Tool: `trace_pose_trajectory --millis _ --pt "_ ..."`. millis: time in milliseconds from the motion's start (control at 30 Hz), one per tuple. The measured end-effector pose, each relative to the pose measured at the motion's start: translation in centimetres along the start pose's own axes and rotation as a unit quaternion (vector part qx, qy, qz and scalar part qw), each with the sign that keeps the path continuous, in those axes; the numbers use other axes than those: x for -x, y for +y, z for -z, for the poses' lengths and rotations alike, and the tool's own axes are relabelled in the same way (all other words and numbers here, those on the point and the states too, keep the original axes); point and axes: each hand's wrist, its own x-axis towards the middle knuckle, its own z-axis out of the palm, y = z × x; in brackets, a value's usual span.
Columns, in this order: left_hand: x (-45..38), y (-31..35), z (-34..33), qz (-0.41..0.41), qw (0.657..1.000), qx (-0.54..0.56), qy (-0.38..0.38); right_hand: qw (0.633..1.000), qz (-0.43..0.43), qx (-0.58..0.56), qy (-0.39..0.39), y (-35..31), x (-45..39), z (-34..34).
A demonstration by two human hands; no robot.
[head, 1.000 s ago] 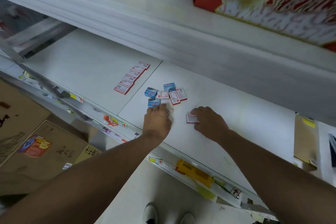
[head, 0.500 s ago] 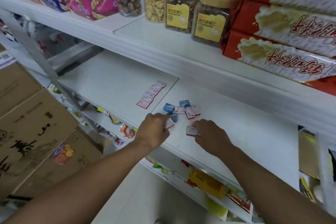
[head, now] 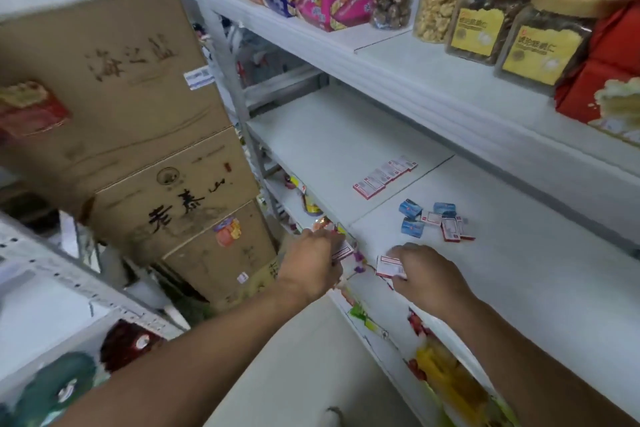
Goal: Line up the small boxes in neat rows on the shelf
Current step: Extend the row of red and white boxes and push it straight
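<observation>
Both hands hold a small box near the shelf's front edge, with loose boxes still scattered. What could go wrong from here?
1. The left hand holds its small box right at the shelf edge; a slip would probably drop it to the floor.
2. The right hand, carrying its red-and-white box, could nudge the loose pile further out of order.
3. Placing carelessly could skew the finished row.

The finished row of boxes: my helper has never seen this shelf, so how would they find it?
On the white middle shelf, left of the panel seam, lies the neat row of red-and-white boxes. Unlike the loose pile right of the seam, it has no blue boxes and runs in one straight diagonal line.
</observation>
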Motion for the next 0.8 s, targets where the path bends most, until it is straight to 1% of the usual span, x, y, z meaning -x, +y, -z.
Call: trace_pose_trajectory --millis 133,300,367,600,800 --pt "4.8 -1.3 -0.5 0.072 0.997 -0.011 0.006 0.998 0.067 0.009 -0.019 -2.5 0.3 -0.3" --pt "10.0 -2.8 0.2 0.142 0.989 -0.018 0.031 0.993 0.117 0.011 -0.027 -6.0 1.0 -0.5" --pt "11.7 -3.3 0.7 0.162 0.986 -0.02 0.029 0.99 0.135 0.012 -0.028 -7.4 1.1 -0.5" --pt "15.9 -6.4 2.1 0.206 0.977 -0.019 0.049 0.986 0.159 0.019 -0.035 -13.2 1.3 -1.2" --pt "20.2 -10.5 3.4 0.205 0.977 -0.011 0.064 0.986 0.154 0.036 -0.048 -18.2 1.8 -3.1"
